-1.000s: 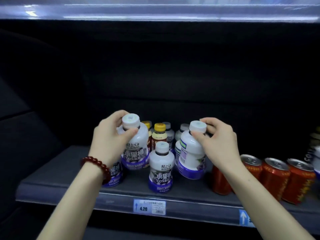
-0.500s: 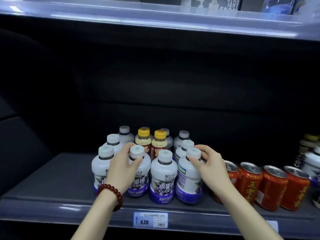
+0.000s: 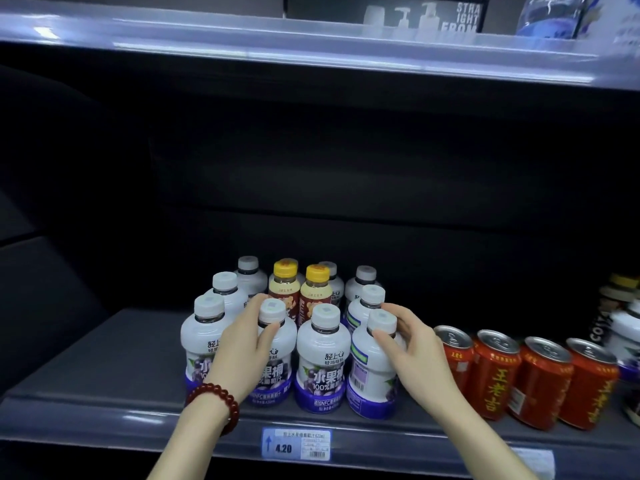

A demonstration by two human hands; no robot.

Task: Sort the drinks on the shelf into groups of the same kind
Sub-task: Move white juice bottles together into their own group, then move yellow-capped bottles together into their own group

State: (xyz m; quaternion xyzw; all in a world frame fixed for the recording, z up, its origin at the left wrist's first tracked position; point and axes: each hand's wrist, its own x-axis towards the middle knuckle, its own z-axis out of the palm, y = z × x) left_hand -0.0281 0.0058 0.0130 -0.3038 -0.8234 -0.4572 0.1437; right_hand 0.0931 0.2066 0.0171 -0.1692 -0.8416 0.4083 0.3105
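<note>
Several white grape-juice bottles with purple bases stand grouped on the grey shelf [image 3: 104, 382]. My left hand [image 3: 247, 344] grips the neck of the second front bottle [image 3: 272, 372]. My right hand [image 3: 410, 337] grips the neck of the rightmost front bottle [image 3: 369, 375], whose back label faces me. Between them stands another white bottle [image 3: 322, 362]. Two yellow-capped bottles [image 3: 313, 292] stand in the middle behind, with white bottles around them. All of these bottles rest on the shelf.
Several red cans [image 3: 495, 375] line the shelf to the right, with more bottles [image 3: 623, 327] at the far right edge. A 4.20 price tag [image 3: 296, 445] sits on the shelf front. The upper shelf [image 3: 311, 53] overhangs. Bare shelf lies left.
Both held bottles have come down from the air onto the shelf's front row. The view has pulled back and tilted up; my hands still hold the bottle necks.
</note>
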